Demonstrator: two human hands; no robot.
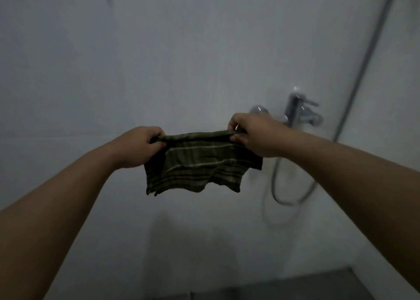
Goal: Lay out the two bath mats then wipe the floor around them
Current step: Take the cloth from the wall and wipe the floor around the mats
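A dark green cloth with pale stripes hangs in the air in front of a grey wall. My left hand pinches its upper left corner. My right hand pinches its upper right corner. The top edge is stretched between both hands and the lower edge hangs loose and wavy. No bath mat is in view.
A chrome shower mixer tap sits on the wall just right of my right hand. Its hose loops down below and runs up the right side. A strip of dark floor shows at the bottom right.
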